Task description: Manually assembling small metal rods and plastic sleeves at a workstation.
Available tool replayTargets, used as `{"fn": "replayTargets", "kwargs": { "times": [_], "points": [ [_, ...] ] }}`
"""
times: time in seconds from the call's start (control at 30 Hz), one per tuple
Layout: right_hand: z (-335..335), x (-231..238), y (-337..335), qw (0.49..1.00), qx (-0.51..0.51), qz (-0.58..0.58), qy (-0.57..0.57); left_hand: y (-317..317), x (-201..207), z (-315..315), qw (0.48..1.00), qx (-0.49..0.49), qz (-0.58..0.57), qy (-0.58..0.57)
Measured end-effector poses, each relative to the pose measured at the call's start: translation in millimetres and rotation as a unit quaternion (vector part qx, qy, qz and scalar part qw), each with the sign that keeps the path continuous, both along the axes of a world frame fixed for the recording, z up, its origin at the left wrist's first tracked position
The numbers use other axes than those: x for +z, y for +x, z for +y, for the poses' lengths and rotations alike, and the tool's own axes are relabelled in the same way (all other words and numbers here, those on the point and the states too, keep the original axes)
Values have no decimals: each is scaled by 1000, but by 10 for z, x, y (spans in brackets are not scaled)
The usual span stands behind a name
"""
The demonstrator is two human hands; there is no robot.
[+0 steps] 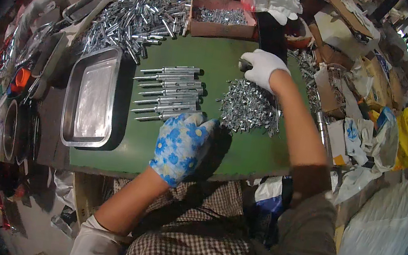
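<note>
My left hand point(180, 144), in a white glove with blue flowers, is closed at the near end of a row of metal rods point(170, 92). Several of these silvery rods lie side by side with thin pointed tips to the left. Its fingers cover the right part of the nearest rod, and what they hold is hidden. In a white glove, my right hand point(266, 69) is closed around a dark, rounded metal piece point(244, 65), only partly visible. Just below that hand lies a heap of small metal parts point(248, 106).
A steel tray point(67, 105) stands at the left of the green tabletop point(124, 156). A large pile of metal tubes point(131, 16) lies at the far left. Behind are a red box point(221, 31) of small parts and white gloves point(275, 1). Clutter crowds the right side.
</note>
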State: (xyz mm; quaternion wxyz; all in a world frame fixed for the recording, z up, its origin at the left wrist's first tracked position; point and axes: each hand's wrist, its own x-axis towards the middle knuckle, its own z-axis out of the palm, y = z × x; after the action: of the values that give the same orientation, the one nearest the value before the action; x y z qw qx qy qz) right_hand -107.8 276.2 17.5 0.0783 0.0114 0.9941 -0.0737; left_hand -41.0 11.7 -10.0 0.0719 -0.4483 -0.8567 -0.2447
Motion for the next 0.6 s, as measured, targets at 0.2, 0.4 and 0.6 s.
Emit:
{"fn": "replayTargets", "kwargs": {
  "times": [0.2,0.4,0.6],
  "points": [
    [68,-42,-77,995,94,-32,7,-15,12,-23,1000,0,-18,8],
    [130,-32,50,994,106,18,-15,-120,39,29,999,6,-47,17],
    [-97,74,555,961,-2,75,-266,-267,101,273,990,-9,-8,140]
  ]
}}
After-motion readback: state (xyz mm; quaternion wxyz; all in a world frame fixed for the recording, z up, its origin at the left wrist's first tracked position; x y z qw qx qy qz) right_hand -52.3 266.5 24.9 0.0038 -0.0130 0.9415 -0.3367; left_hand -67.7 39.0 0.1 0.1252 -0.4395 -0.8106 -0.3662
